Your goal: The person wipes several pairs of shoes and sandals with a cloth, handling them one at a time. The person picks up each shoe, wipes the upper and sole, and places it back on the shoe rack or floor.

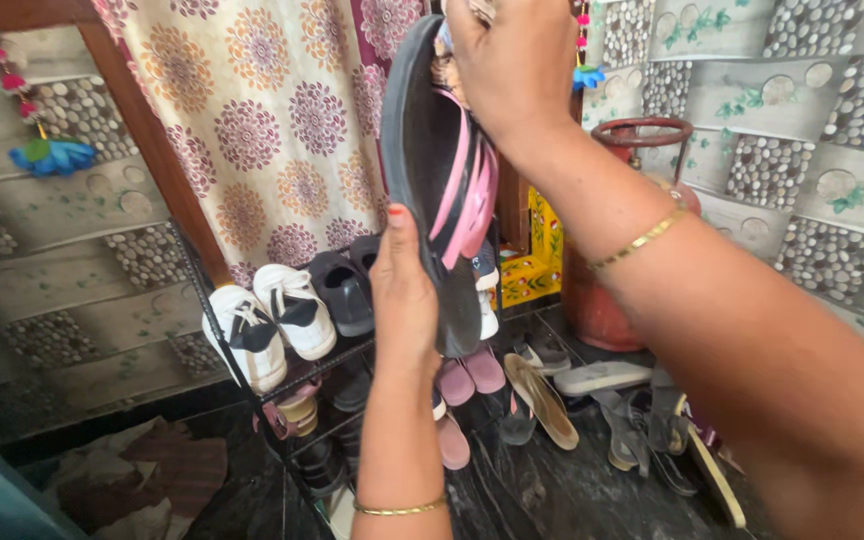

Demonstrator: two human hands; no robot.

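I hold up a sandal (430, 170) with a dark sole and pink straps, tilted on its side in front of me. My left hand (404, 290) grips its lower end from below, thumb against the sole. At the upper end my right hand (512, 60) closes over the sandal from above. A gold bangle shows on each wrist. The sandal hangs above a black metal shoe rack (214, 310).
A pair of white sneakers (270, 325) and dark slip-ons (342, 290) sit on the rack's top shelf, pink shoes (467, 375) lower down. Several sandals (592, 400) lie on the dark floor. A red gas cylinder (612, 260) stands behind, a floral curtain (262, 120) hangs at the back.
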